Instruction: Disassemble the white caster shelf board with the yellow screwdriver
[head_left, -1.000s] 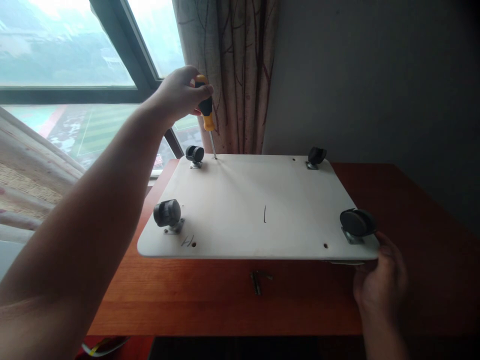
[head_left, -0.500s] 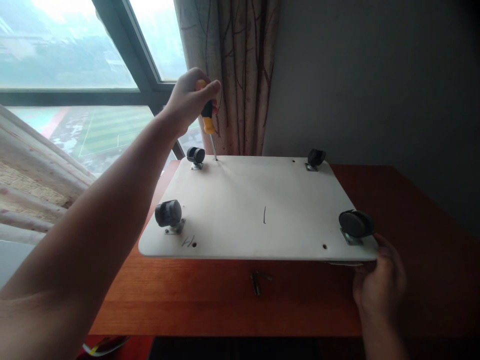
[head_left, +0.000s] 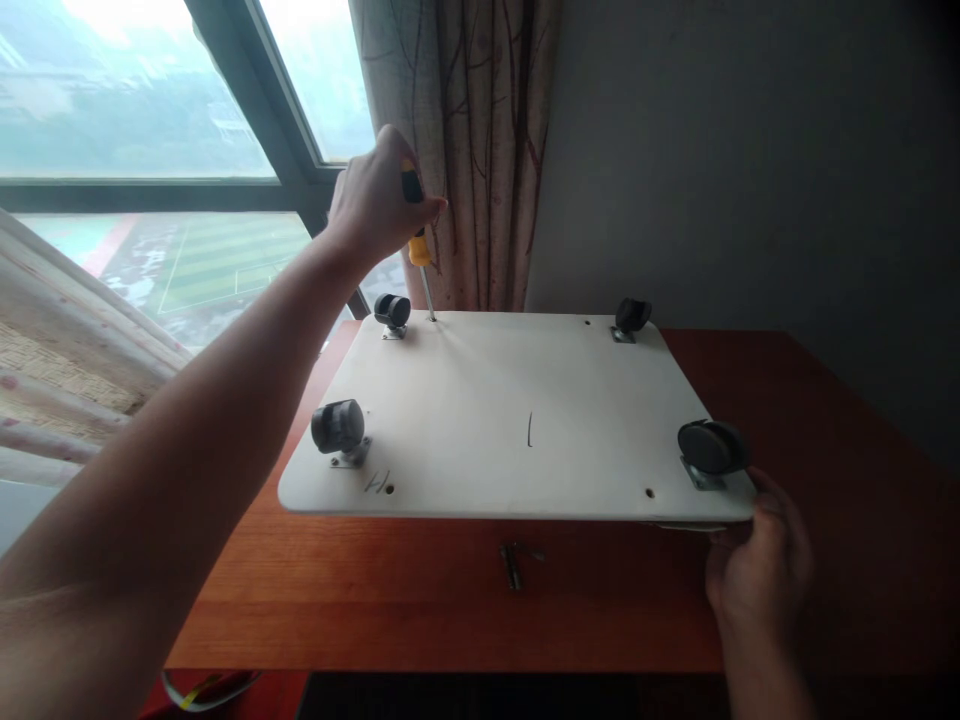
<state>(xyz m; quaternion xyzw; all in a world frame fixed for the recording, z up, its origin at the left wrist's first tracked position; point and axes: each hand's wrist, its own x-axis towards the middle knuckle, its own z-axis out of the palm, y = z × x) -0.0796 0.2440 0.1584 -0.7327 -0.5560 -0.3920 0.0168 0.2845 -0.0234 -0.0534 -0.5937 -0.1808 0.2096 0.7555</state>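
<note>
My left hand (head_left: pixel 382 200) is wrapped round the yellow and black handle of a screwdriver (head_left: pixel 420 250). The tool stands nearly upright, its tip in a hole at the far edge of a white board (head_left: pixel 480 390), just right of the back left caster. Dark casters on metal plates sit at the board's corners: back left (head_left: pixel 391 312), front left (head_left: pixel 339 428), back right (head_left: pixel 632 316) and front right (head_left: pixel 712 447). My right hand (head_left: pixel 761 565) grips the board's front right corner, thumb at the edge; its other fingers are partly hidden.
The reddish wooden table (head_left: pixel 420 610) carries a few small metal screws (head_left: pixel 511 566) in front of the board. Behind stand a patterned curtain (head_left: pixel 480 150) and a grey wall (head_left: pixel 735 160). A window (head_left: pixel 135 100) is at left, and a white cable (head_left: pixel 206 705) hangs below the table edge.
My left hand has turned and shifted its grip on the screwdriver handle, its thumb now lower. The screwdriver tip stays in the same hole. My right hand and the board have hardly moved.
</note>
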